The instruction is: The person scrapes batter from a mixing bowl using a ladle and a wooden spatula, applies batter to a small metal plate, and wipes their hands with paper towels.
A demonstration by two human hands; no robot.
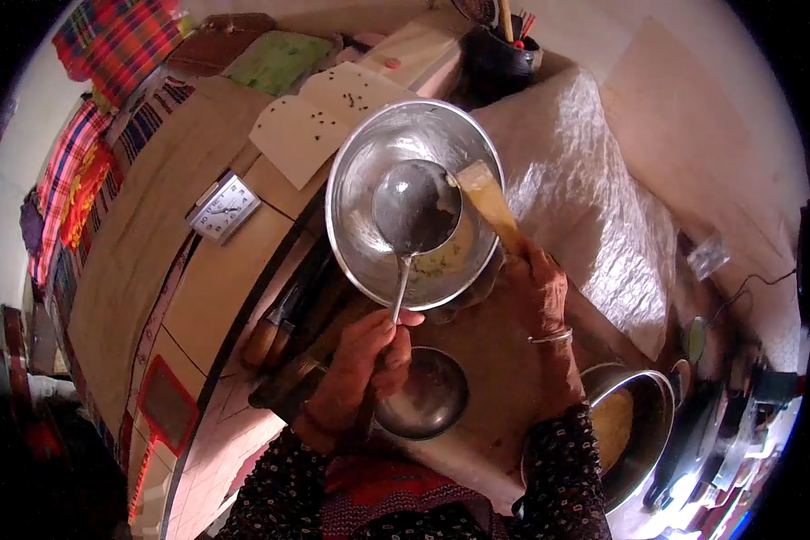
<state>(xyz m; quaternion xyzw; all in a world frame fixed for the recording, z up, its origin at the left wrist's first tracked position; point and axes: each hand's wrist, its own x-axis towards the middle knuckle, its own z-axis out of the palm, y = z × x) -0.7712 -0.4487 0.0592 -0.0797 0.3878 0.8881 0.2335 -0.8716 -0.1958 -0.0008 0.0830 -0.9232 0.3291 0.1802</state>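
My left hand [364,364] is closed around the thin handle of a metal ladle [416,207], whose round bowl is over a large shiny metal mixing bowl [345,171]. In my right hand [540,286] is a flat wooden spatula [488,200]; its tip lies near the ladle's rim, and I cannot tell whether they touch. Some pale, wet mixture with green bits [441,261] sits in the mixing bowl's near part, and smears coat its wall. Below it, beside my left hand, is a smaller metal bowl [427,396].
To the right stands a deep metal pot [661,405] with yellowish contents. A clock [223,209], a dark-specked paper sheet [288,135] and a red-edged fly swatter [169,403] are on the left. A black utensil holder [499,63] is at the back, near whitish plastic sheeting [594,189].
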